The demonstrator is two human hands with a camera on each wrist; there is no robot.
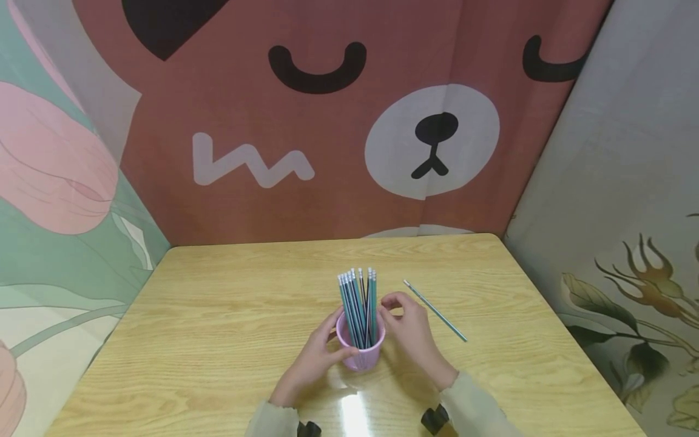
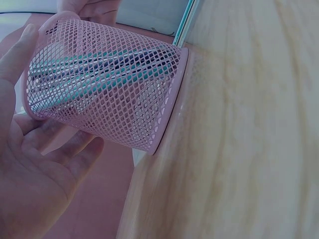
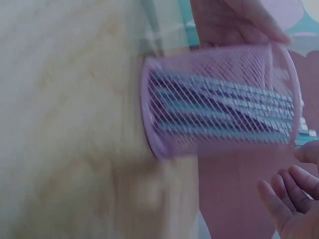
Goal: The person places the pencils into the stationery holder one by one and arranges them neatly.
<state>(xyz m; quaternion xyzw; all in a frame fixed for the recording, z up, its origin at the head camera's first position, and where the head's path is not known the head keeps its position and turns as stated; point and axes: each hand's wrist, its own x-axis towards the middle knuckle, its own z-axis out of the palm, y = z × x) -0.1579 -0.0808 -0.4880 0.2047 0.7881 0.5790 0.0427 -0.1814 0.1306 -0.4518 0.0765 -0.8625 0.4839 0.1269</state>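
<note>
A pink mesh pencil cup [image 1: 363, 362] stands upright on the table, filled with several teal and dark striped pencils [image 1: 352, 306], their white-ended tips up. My left hand [image 1: 312, 358] holds the cup from the left, thumb at the near rim and fingers round the far side, as the left wrist view shows of the cup [image 2: 104, 84]. At the right side of the rim is my right hand [image 1: 411, 328], its fingers loosely bent beside the pencils. No object shows between those fingers in the right wrist view, though the fingertips there are partly cut off.
One loose pencil [image 1: 435, 311] lies slanted on the table to the right of my right hand. The wood-grain table [image 1: 235, 303] ends at a bear-print curtain [image 1: 246, 212] behind. Printed fabric [image 1: 601, 182] also hangs along the right side.
</note>
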